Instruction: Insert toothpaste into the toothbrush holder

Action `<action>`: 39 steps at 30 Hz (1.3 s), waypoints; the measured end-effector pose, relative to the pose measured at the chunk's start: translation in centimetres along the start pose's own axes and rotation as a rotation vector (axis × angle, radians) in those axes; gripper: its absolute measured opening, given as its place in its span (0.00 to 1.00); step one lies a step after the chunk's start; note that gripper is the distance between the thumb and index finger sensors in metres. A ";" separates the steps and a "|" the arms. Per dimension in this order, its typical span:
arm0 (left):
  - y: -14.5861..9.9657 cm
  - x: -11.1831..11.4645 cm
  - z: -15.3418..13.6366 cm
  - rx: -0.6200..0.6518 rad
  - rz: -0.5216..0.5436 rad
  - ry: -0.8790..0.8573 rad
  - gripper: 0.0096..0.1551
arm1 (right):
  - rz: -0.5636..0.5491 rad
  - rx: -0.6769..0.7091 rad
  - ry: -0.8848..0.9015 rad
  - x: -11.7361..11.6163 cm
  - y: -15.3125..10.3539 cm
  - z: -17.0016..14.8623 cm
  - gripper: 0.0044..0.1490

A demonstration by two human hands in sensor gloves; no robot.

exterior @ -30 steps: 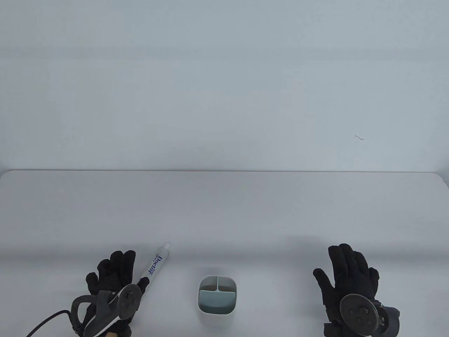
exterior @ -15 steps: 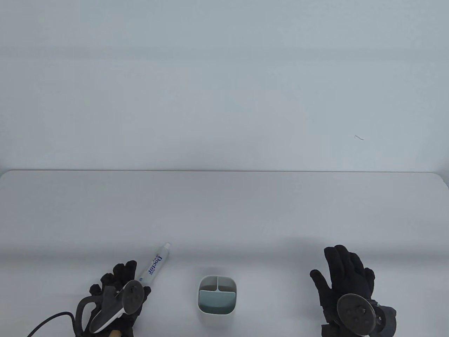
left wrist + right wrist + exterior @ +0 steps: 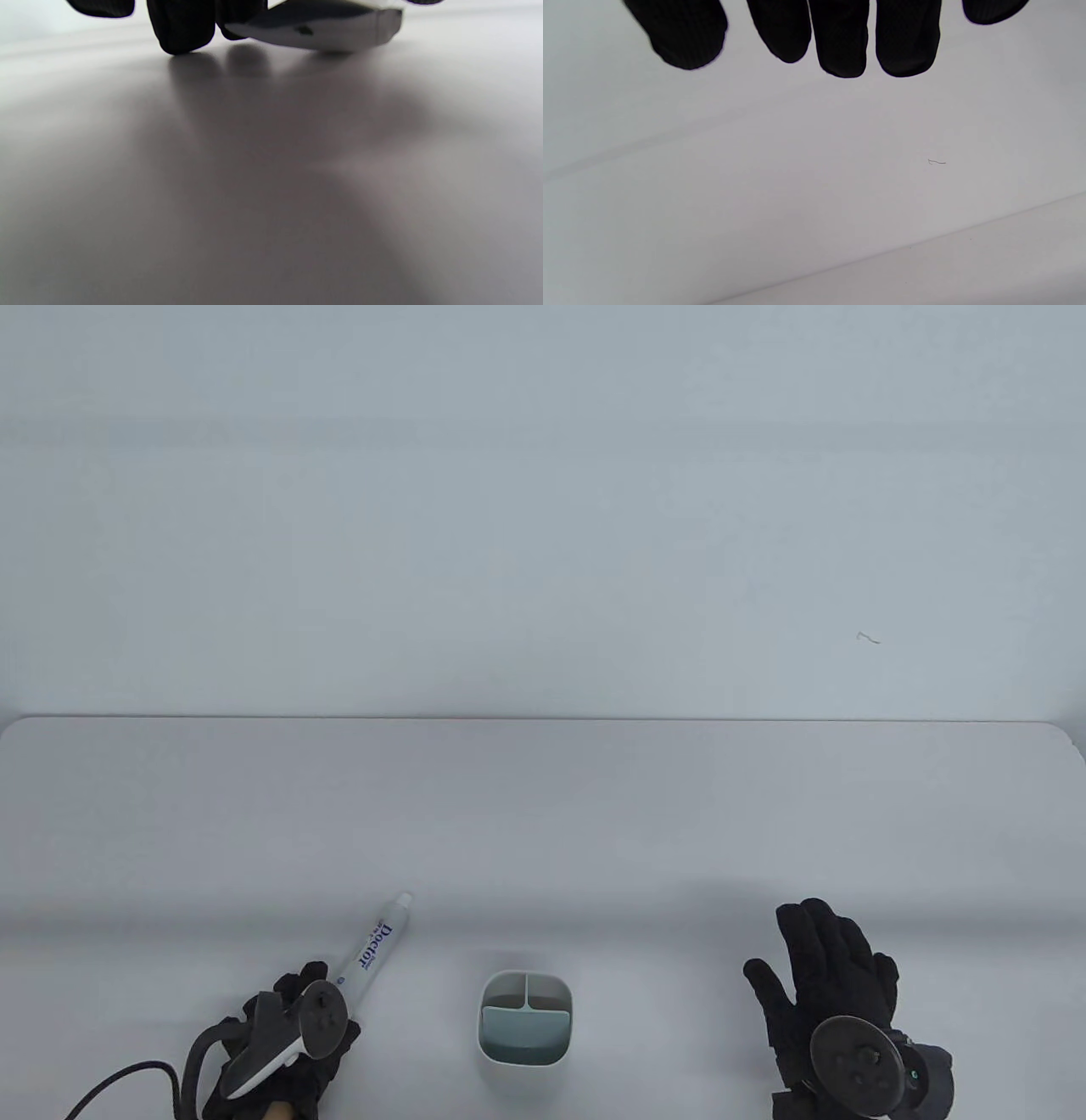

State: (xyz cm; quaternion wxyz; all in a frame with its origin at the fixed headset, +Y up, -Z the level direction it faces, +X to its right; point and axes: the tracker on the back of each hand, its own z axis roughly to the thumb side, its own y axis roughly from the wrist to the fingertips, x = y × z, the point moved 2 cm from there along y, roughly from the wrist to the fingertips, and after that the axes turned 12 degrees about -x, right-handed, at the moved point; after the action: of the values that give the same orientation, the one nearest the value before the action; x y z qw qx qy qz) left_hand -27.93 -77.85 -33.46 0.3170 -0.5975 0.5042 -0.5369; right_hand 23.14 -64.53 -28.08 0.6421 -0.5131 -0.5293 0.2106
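Observation:
The white toothpaste tube (image 3: 377,942) with blue lettering lies on the table, cap pointing away and to the right. My left hand (image 3: 307,982) is curled over its near flat end. In the left wrist view the fingertips (image 3: 182,25) touch the table beside the tube's flat end (image 3: 322,29), which still rests on the surface. The white toothbrush holder (image 3: 487,994) stands upright to the right of the tube, with a large blue-lined compartment and two small ones. My right hand (image 3: 793,950) lies flat and empty far right of the holder, its fingers (image 3: 840,42) spread.
The white table (image 3: 543,831) ends at a far edge against a pale wall. A black cable (image 3: 119,1077) trails from my left wrist toward the bottom left corner. A small mark (image 3: 867,638) shows on the wall.
My left hand slid back along the tube and its fingers curled down around the flat end. The tube has not moved. My right hand drifted slightly left.

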 end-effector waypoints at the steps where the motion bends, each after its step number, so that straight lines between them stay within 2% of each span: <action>1: 0.0 0.0 0.1 0.001 -0.001 0.009 0.42 | 0.000 -0.003 0.002 0.0 0.0 0.0 0.42; 21: 0.1 -0.1 0.1 -0.006 -0.021 0.041 0.37 | 0.013 0.000 0.032 -0.1 -0.2 0.2 0.41; 39: -0.7 -1.0 1.3 -0.037 0.185 0.170 0.32 | 0.051 -0.012 0.091 -0.3 -0.1 0.1 0.40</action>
State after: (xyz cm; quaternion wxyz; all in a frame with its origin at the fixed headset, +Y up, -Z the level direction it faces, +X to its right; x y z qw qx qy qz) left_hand -26.37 -76.96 -33.37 0.3105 -0.5066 0.5919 -0.5446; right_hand 22.87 -64.79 -28.12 0.6570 -0.5392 -0.4874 0.2002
